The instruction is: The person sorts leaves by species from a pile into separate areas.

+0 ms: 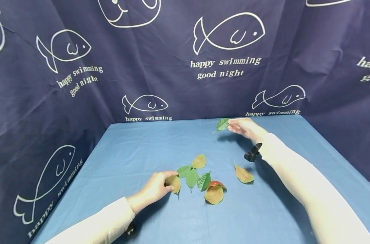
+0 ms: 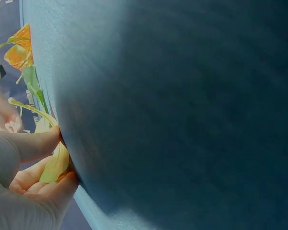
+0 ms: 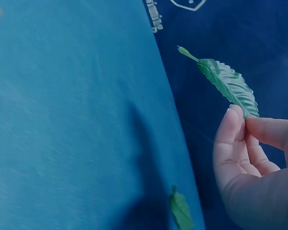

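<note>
My left hand (image 1: 155,189) pinches a yellow-green leaf (image 1: 176,184) low over the blue cloth, thumb on one side and fingers on the other; its stem shows in the left wrist view. Close by lie two smooth green leaves (image 1: 192,178), a yellowish leaf (image 1: 199,161) and a serrated green leaf (image 1: 204,181). To their right, a yellow-brown leaf (image 1: 214,195) overlaps a red one (image 1: 219,184). Over the far part of the table, my right hand (image 1: 246,128) holds another serrated green leaf (image 3: 229,84) by its tip between thumb and fingers, stem pointing away.
A brownish-yellow leaf (image 1: 244,174) lies alone nearer the right arm. Another green leaf (image 3: 181,211) shows by the table edge in the right wrist view. Dark blue curtains (image 1: 178,74) with white fish drawings enclose the blue table (image 1: 136,145) behind and on both sides.
</note>
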`<action>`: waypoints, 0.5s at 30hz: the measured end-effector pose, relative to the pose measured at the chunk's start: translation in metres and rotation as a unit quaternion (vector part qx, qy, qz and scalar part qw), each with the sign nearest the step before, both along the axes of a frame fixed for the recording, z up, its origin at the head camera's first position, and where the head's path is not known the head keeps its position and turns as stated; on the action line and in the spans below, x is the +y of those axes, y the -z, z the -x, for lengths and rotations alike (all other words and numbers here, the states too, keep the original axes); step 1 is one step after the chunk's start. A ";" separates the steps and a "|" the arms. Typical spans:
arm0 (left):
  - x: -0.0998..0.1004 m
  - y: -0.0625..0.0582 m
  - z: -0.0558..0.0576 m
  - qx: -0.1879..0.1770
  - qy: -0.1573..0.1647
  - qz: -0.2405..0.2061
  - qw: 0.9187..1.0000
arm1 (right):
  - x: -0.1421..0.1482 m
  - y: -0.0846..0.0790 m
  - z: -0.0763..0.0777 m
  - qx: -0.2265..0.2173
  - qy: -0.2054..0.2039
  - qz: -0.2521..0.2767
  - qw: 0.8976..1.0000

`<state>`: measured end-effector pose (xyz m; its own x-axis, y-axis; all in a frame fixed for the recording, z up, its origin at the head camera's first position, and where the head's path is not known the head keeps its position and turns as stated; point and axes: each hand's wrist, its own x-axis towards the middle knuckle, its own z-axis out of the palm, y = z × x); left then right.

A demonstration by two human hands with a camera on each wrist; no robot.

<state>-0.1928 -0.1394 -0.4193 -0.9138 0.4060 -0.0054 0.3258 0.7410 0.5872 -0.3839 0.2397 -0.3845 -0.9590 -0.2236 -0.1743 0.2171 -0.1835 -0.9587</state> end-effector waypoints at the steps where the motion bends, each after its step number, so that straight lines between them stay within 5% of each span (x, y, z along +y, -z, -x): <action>1: 0.000 0.000 0.000 0.000 0.000 0.001 1.000 | 0.000 -0.003 0.002 0.000 0.003 -0.002 1.000; 8: 0.001 -0.002 0.001 0.005 0.004 0.001 1.000 | -0.002 -0.033 0.003 -0.042 0.048 -0.035 0.997; 15: 0.002 -0.006 0.001 0.013 0.007 0.021 1.000 | 0.001 -0.019 0.023 -0.049 0.080 -0.080 0.992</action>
